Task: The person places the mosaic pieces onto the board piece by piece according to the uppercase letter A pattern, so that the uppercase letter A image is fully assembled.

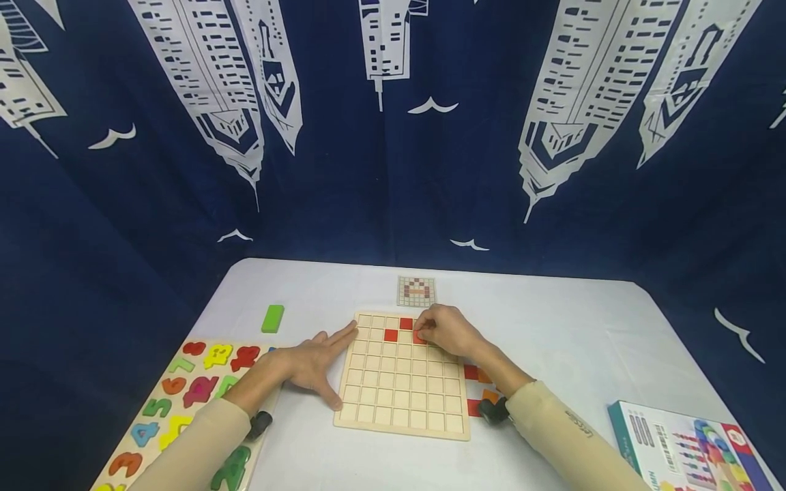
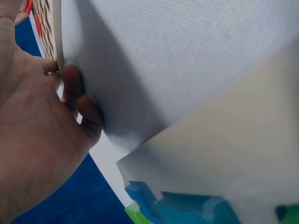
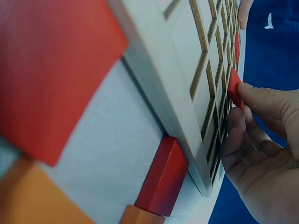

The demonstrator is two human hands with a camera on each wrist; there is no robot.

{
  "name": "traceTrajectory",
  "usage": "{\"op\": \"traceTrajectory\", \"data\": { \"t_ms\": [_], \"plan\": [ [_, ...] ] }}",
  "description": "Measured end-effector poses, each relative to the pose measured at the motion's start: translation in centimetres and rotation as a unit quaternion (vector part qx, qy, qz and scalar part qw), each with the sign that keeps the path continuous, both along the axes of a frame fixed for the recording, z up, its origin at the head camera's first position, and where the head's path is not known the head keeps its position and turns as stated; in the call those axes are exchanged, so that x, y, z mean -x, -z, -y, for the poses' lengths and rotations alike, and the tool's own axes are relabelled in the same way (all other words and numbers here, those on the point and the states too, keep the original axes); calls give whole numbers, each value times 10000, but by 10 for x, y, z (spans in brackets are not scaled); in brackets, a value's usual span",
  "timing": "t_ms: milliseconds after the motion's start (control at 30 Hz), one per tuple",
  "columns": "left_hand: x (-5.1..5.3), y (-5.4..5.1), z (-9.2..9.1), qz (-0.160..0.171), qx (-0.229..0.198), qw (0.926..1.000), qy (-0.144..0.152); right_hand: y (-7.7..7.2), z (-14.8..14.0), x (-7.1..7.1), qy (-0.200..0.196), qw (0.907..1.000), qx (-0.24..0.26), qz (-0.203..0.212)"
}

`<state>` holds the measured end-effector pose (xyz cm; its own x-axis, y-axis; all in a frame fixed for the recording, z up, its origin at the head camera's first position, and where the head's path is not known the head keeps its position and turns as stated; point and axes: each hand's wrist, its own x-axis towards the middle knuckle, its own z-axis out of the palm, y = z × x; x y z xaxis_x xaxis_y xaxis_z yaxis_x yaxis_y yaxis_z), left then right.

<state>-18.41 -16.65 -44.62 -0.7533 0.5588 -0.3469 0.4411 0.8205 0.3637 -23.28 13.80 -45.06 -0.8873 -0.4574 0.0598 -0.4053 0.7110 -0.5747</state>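
A wooden grid board [image 1: 402, 399] lies on the white table. Two red tiles, one [image 1: 406, 324] in its top row and one [image 1: 391, 335] in the second, sit in cells. My right hand [image 1: 451, 332] pinches another red tile [image 3: 234, 87] between thumb and fingers over the second row, right of those two; whether it lies fully in its cell I cannot tell. Fingers spread, my left hand [image 1: 313, 363] touches the board's left edge, also seen with the hand [image 2: 42, 112] in the left wrist view.
A patterned card [image 1: 416, 291] lies behind the board. Red [image 1: 474, 408] and orange [image 1: 490, 395] tiles lie along its right side. A green block [image 1: 273, 318] and a number puzzle [image 1: 190, 378] are at left, a colourful box [image 1: 684, 447] at front right.
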Motion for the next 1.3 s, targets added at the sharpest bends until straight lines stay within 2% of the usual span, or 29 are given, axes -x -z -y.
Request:
{"op": "traceTrajectory", "data": {
  "t_ms": [733, 1300],
  "plan": [
    [1, 1, 0, -57, 38, 10000, 64, 2, -1, 1, -85, 9997, -96, 184],
    [1, 2, 0, -49, 0, 10000, 50, -2, 1, -2, -109, 9996, -159, 210]
  ]
}}
